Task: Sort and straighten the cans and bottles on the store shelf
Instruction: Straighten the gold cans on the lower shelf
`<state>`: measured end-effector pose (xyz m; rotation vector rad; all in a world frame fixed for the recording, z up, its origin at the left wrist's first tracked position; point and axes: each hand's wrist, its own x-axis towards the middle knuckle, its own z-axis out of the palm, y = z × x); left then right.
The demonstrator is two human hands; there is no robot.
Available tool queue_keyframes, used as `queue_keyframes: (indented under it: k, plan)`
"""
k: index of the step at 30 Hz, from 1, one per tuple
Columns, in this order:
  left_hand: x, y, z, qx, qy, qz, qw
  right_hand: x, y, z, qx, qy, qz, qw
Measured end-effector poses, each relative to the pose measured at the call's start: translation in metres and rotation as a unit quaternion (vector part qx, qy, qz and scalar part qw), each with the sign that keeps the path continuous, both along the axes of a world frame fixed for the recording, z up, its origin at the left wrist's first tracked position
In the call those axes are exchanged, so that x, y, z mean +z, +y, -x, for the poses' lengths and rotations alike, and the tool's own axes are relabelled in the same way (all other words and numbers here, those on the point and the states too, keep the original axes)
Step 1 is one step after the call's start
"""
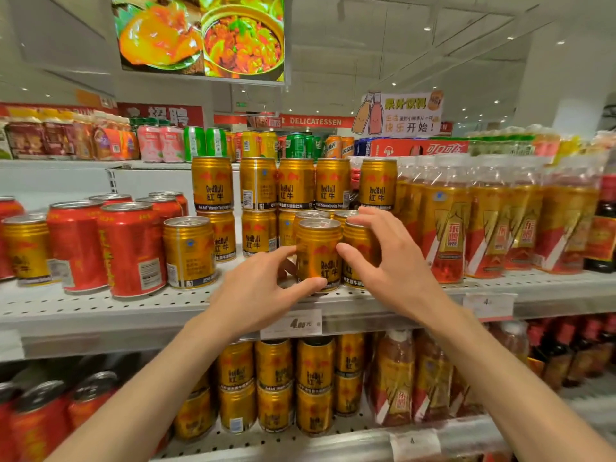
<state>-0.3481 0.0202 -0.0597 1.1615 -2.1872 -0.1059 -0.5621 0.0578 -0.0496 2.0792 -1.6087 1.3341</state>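
A gold Red Bull can (318, 253) stands upright at the front of the middle shelf (133, 308). My left hand (260, 291) grips it from the left, thumb across its base. My right hand (390, 258) touches it with the thumb while the fingers wrap the neighbouring gold can (361, 243) on its right. Behind them, gold cans (295, 183) are stacked two high in a row. Another gold can (190, 251) stands apart to the left, its label turned away. Red cans (131, 248) stand further left, with one gold can (28, 248) among them.
Shrink-wrapped packs of amber drink bottles (493, 215) fill the shelf's right side, with dark bottles (605, 225) beyond. The lower shelf holds more gold cans (313, 385), red cans and bottles. A price tag (293, 323) hangs on the shelf edge. Assorted drinks line the top shelf.
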Motion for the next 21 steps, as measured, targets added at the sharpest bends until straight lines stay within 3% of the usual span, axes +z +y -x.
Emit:
queue_keyframes:
  k: [5, 13, 17, 21]
  plan:
    - [-0.002, 0.002, -0.006, -0.025, 0.048, -0.009, 0.999, -0.002, 0.009, -0.007, -0.014, -0.007, -0.018, 1.000]
    - [-0.025, 0.040, -0.038, -0.092, 0.237, -0.028, 0.967, -0.028, 0.063, -0.014, 0.006, -0.117, -0.059, 0.991]
    - [-0.054, 0.065, -0.065, -0.091, 0.239, -0.020, 0.967, -0.055, 0.095, -0.037, 0.010, -0.182, -0.068, 0.981]
    - [-0.096, 0.073, -0.109, -0.055, 0.192, -0.060, 0.978, -0.095, 0.109, -0.067, 0.004, -0.157, -0.200, 0.967]
